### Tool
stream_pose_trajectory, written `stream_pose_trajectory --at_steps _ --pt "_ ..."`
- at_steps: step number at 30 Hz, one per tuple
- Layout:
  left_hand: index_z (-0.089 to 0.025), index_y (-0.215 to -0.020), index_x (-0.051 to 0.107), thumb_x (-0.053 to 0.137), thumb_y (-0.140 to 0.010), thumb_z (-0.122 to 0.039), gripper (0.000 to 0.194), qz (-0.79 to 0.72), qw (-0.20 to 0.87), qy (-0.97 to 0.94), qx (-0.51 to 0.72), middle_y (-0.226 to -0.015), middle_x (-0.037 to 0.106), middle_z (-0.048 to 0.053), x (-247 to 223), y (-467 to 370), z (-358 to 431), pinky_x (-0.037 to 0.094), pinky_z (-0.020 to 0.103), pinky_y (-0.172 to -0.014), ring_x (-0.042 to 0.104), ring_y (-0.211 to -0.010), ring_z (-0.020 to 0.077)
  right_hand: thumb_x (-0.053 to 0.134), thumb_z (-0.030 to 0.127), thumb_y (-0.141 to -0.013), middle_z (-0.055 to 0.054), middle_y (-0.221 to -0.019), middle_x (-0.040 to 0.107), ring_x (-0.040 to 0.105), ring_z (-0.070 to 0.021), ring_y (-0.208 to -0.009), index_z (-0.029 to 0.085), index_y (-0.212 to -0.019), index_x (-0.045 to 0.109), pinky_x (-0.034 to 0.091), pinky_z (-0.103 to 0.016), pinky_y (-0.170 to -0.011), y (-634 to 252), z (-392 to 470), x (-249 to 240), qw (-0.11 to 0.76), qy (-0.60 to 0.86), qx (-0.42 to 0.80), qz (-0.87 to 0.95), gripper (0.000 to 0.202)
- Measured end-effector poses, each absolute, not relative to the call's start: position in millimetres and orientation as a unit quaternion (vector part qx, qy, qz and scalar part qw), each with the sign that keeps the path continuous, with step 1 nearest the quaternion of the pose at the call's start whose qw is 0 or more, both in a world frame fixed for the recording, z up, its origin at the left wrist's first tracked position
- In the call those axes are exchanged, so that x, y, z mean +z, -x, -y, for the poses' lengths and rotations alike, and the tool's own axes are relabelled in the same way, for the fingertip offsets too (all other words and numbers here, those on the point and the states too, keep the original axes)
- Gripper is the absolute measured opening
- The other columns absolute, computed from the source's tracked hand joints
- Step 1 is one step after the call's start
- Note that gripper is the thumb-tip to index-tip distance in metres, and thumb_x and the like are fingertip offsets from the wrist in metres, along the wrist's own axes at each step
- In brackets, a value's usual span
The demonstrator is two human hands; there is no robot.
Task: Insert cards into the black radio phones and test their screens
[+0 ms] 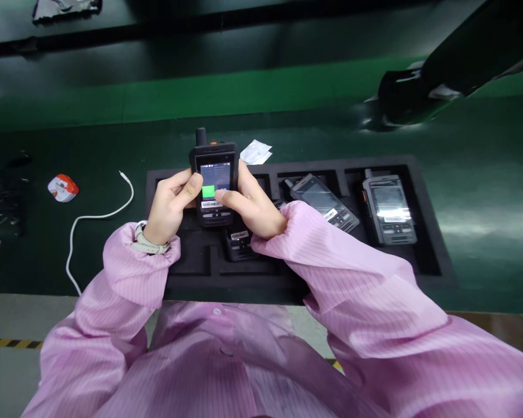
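Observation:
A black handheld radio [217,216] with a stubby antenna and an orange button on top is held upright above the foam tray [422,174]. Its screen is lit, with a bright green block at the lower left. My left hand [171,203] grips its left side, thumb at the screen's edge. Around its right side closes my right hand [257,206], the thumb over the lower screen. The fingers behind the radio are hidden. Below my right hand another radio [239,244] lies in the tray, partly covered. Two more, a tilted radio [325,200] and a straight radio [390,209], rest in compartments to the right.
White paper slips [256,152] lie behind the tray. On the left are a white cable [102,216], an orange-and-white object [63,188] and a dark tangle of cords [2,200]. A black arm-like fixture [405,96] reaches in at the upper right over the green table [492,232].

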State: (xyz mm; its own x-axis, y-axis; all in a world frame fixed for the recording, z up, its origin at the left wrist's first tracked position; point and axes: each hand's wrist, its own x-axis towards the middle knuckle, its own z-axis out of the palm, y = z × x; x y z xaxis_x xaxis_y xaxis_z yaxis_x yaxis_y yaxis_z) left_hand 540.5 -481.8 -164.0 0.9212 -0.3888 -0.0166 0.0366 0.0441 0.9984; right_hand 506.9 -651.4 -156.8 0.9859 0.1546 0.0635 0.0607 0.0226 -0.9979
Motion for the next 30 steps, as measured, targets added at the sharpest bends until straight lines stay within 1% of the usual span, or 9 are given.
stream_pose_trajectory --at_steps 4,8,11,15,17,20,23,27,30 --pt "-0.019 -0.100 0.076 0.067 -0.089 -0.063 0.046 0.135 0.710 -0.673 -0.157 -0.090 0.075 0.005 -163.4 -540.1 482.0 0.064 0.030 -0.069 0.073 -0.082 0.0208 0.060 0.039 -0.081 -0.006 -0.129 0.064 0.059 -0.0252 -0.120 0.023 -0.131 0.046 0.047 -0.040 -0.112 -507.2 651.5 -158.1 0.716 0.692 0.031 0.085 0.055" --pt "-0.019 -0.100 0.076 0.066 -0.090 -0.062 0.045 0.141 0.711 -0.671 -0.156 -0.088 0.074 0.004 -163.3 -540.1 482.1 0.063 0.029 -0.068 0.073 -0.080 0.0196 0.062 0.038 -0.080 -0.006 -0.128 0.065 0.060 -0.0254 -0.118 0.023 -0.133 0.046 0.047 -0.042 -0.112 -507.6 651.8 -159.4 0.714 0.693 0.030 0.093 0.058" --pt "-0.018 -0.095 0.075 0.068 -0.089 -0.061 0.044 0.144 0.712 -0.670 -0.151 -0.086 0.073 0.004 -163.5 -540.7 482.1 0.061 0.027 -0.066 0.071 -0.077 0.0178 0.062 0.039 -0.082 -0.006 -0.130 0.065 0.060 -0.0255 -0.122 0.022 -0.134 0.047 0.046 -0.043 -0.114 -508.0 651.3 -159.9 0.721 0.686 0.026 0.093 0.057" --pt "-0.016 -0.082 0.072 0.070 -0.088 -0.061 0.045 0.161 0.704 -0.682 -0.115 -0.074 0.066 0.002 -162.5 -541.1 483.2 0.055 0.021 -0.058 0.063 -0.065 0.0124 0.058 0.040 -0.088 -0.004 -0.128 0.068 0.061 -0.0251 -0.126 0.022 -0.127 0.057 0.047 -0.044 -0.116 -509.0 648.9 -161.7 0.762 0.644 0.044 0.054 0.042" --pt "-0.016 -0.079 0.072 0.070 -0.088 -0.060 0.045 0.174 0.697 -0.689 -0.099 -0.068 0.060 0.000 -161.2 -540.7 484.0 0.050 0.020 -0.054 0.056 -0.060 0.0100 0.055 0.048 -0.094 -0.004 -0.122 0.071 0.064 -0.0260 -0.124 0.021 -0.120 0.063 0.050 -0.045 -0.114 -509.7 647.5 -163.0 0.787 0.612 0.070 0.032 0.039" --pt "-0.016 -0.079 0.074 0.069 -0.090 -0.058 0.043 0.188 0.684 -0.699 -0.086 -0.066 0.055 0.000 -159.2 -539.9 484.7 0.043 0.019 -0.050 0.047 -0.057 0.0083 0.041 0.068 -0.098 -0.003 -0.116 0.073 0.066 -0.0266 -0.125 0.023 -0.118 0.066 0.056 -0.045 -0.108 -509.6 646.0 -163.9 0.810 0.577 0.104 0.017 0.055" --pt "-0.017 -0.077 0.073 0.069 -0.091 -0.056 0.042 0.192 0.681 -0.702 -0.082 -0.065 0.052 -0.001 -158.4 -539.4 484.5 0.038 0.018 -0.048 0.043 -0.057 0.0074 0.031 0.076 -0.098 -0.002 -0.117 0.073 0.063 -0.0256 -0.131 0.027 -0.122 0.066 0.059 -0.043 -0.106 -508.7 645.4 -164.4 0.815 0.570 0.104 0.024 0.065" --pt "-0.017 -0.079 0.074 0.069 -0.091 -0.056 0.042 0.182 0.694 -0.690 -0.095 -0.066 0.056 -0.001 -159.4 -539.6 484.3 0.046 0.020 -0.052 0.049 -0.057 0.0083 0.036 0.073 -0.098 -0.002 -0.124 0.072 0.061 -0.0255 -0.135 0.026 -0.123 0.064 0.056 -0.044 -0.110 -508.9 645.6 -166.9 0.811 0.578 0.082 0.042 0.060" --pt "-0.017 -0.085 0.076 0.069 -0.090 -0.058 0.042 0.171 0.699 -0.686 -0.107 -0.071 0.064 0.001 -161.1 -540.2 484.2 0.052 0.021 -0.055 0.058 -0.062 0.0108 0.047 0.063 -0.097 -0.002 -0.130 0.070 0.059 -0.0249 -0.136 0.024 -0.124 0.062 0.051 -0.043 -0.117 -509.3 646.5 -166.8 0.809 0.582 0.074 0.047 0.050"
